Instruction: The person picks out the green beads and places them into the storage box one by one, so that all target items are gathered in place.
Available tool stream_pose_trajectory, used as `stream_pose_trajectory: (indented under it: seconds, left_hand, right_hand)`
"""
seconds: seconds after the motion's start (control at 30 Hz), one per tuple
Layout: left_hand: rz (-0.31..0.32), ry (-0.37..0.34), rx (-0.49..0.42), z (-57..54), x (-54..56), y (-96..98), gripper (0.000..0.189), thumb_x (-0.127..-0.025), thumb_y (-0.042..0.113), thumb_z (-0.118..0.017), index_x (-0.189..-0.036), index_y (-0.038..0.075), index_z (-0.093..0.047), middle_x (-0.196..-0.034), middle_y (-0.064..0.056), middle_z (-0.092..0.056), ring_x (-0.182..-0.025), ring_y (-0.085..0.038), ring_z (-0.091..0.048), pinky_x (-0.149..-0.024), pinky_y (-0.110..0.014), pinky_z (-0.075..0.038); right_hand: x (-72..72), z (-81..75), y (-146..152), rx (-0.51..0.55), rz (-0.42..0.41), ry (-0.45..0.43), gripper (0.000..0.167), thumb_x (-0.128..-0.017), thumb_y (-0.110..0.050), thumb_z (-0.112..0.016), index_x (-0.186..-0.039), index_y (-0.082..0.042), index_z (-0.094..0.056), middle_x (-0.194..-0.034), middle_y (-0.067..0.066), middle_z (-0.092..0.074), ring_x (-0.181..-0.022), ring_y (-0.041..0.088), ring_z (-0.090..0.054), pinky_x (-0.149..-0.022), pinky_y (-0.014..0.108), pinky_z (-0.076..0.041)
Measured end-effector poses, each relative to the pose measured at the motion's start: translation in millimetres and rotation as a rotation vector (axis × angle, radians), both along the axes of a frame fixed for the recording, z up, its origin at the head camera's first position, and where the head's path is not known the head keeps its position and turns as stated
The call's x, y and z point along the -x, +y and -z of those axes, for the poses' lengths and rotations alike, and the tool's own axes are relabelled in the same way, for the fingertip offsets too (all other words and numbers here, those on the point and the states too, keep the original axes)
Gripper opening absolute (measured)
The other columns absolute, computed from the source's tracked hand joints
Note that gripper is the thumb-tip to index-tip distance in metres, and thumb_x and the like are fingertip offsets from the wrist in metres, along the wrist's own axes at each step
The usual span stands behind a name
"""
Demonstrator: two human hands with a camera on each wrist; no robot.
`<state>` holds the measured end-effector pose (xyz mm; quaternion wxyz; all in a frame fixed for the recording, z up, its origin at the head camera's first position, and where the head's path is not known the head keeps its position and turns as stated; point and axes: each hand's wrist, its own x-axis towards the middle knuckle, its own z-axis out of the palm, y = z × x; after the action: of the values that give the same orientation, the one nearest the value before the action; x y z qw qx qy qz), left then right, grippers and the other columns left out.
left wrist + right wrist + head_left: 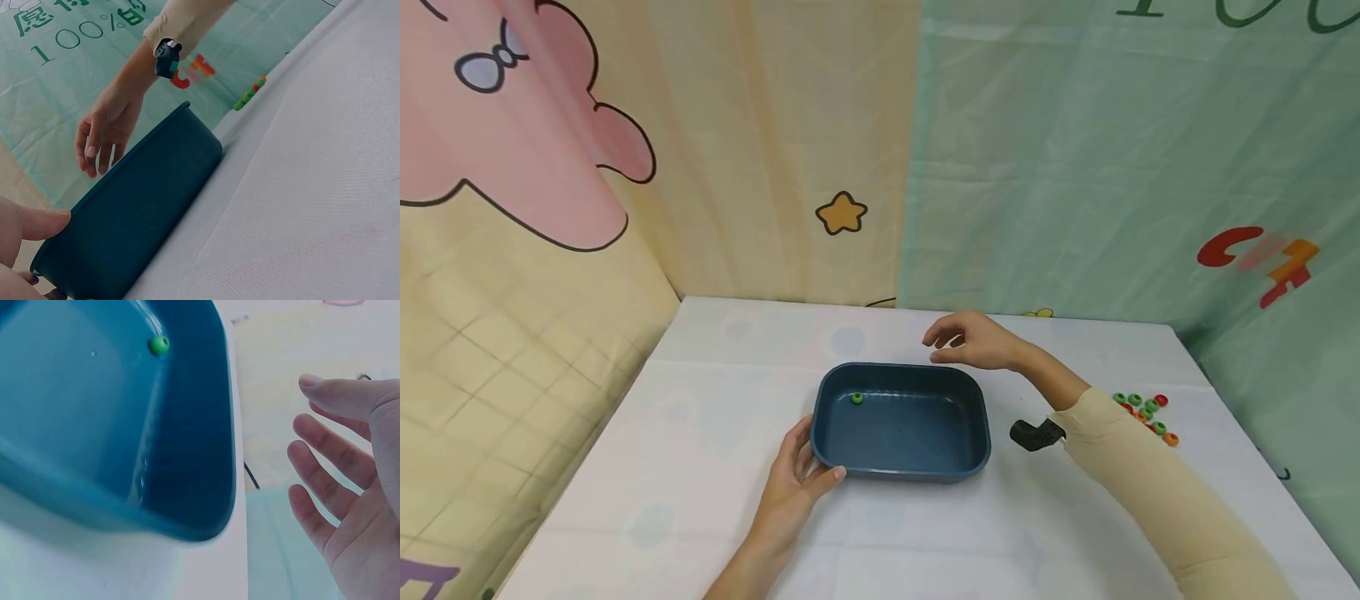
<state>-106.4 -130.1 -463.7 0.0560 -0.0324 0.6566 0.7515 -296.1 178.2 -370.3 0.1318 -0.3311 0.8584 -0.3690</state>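
Observation:
A dark blue rectangular tub [901, 442] stands on the white-covered table. One green bead [857, 398] lies inside it, near the left end of its back wall. My left hand [790, 483] grips the tub's near left corner, thumb at the rim and fingers around the outer side. In the left wrist view that thumb [47, 223] overlaps the tub's rim. Beyond the tub's far right corner, my right hand [973, 340] hovers with loosely bent fingers and nothing in them. The right wrist view shows its fingers [331, 450] spread apart, beside the tub wall.
Several green, red and orange beads [1146, 412] lie loose on the right side of the table, partly behind the right sleeve [1150, 483]. A black device [1036, 434] is worn at the right wrist. Printed curtains [790, 150] hang behind the table [647, 467] and at both sides.

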Motion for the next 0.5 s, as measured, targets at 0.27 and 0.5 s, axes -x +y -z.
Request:
stream_pose_trajectory:
  seconds: [0.27,0.5]
  left_hand:
    - [0.003,-0.015,-0.004,0.1,-2.1,3.2,0.092,-0.089,-0.003,-0.077,-0.162,0.011,-0.024,-0.168,-0.013,-0.021,-0.153,-0.032,-0.023,-0.118,-0.036,-0.035]
    - [-0.007,-0.011,0.01,-1.3,-1.0,0.6,0.091,-0.089,-0.002,-0.078,-0.162,0.011,-0.024,-0.167,-0.012,-0.024,-0.153,-0.031,-0.025,-0.117,-0.034,-0.037]
  right_hand:
    - [-9.6,-1.3,41.7,0.014,0.107,-0.005,0.026,-0.096,-0.014,-0.076,-0.119,-0.003,-0.073,-0.118,0.009,-0.07,-0.111,0.029,-0.066,-0.099,0.048,-0.056]
    - [-15.4,-2.7,72.6,0.024,0.165,-0.004,0.029,-0.097,-0.017,-0.076,-0.121,-0.003,-0.072,-0.118,0.008,-0.07,-0.107,0.025,-0.067,-0.098,0.047,-0.056]
